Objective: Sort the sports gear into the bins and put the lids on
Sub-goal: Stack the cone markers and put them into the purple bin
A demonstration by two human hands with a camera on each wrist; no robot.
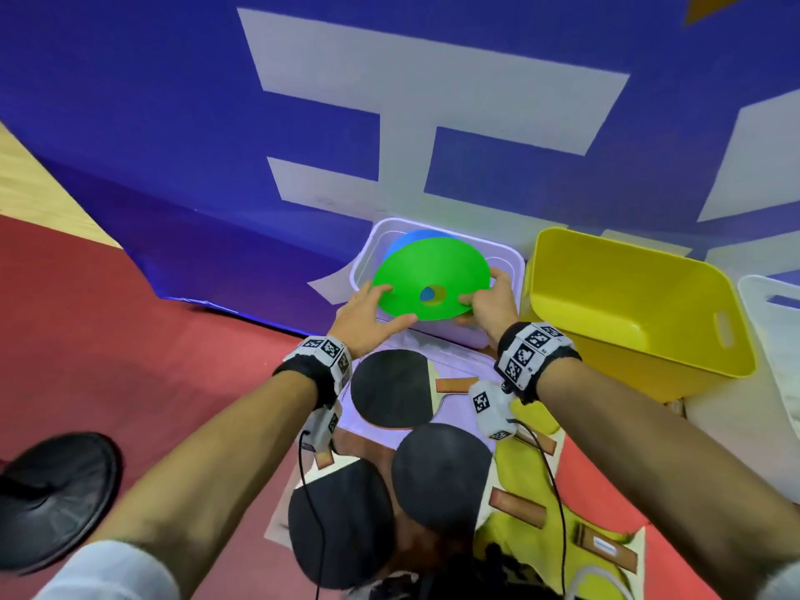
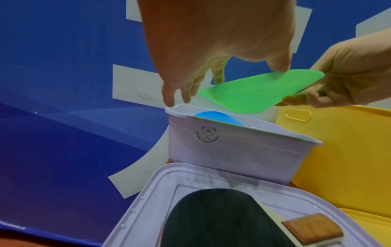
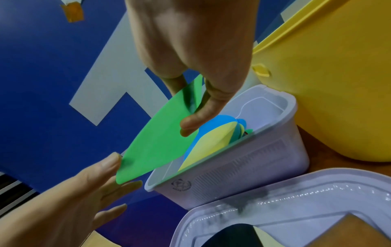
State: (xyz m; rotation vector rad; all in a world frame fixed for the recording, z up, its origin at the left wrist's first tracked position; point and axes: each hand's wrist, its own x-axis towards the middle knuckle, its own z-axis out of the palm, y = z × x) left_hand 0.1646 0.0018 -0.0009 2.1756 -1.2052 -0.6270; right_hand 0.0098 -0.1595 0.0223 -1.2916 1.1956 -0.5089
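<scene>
A green disc cone (image 1: 428, 275) hangs tilted over the open lilac bin (image 1: 506, 262). My right hand (image 1: 480, 296) pinches its right rim, thumb on one face (image 3: 190, 123) and fingers on the other. My left hand (image 1: 381, 305) touches the disc's left edge with straight, spread fingers (image 3: 114, 160). A blue disc (image 2: 217, 117) and a yellow disc (image 3: 211, 143) stand on edge inside the bin. Three black table-tennis paddles (image 1: 389, 387) (image 1: 441, 474) (image 1: 342, 521) lie in front of it, one of them on the lilac lid (image 2: 148, 197).
An open yellow bin (image 1: 627, 305) stands right of the lilac one, and a white bin (image 1: 770, 305) at the far right. A yellow lid (image 1: 519, 482) lies on the red floor. A blue banner (image 1: 173, 123) rises behind the bins. A black round base (image 1: 56, 495) sits at left.
</scene>
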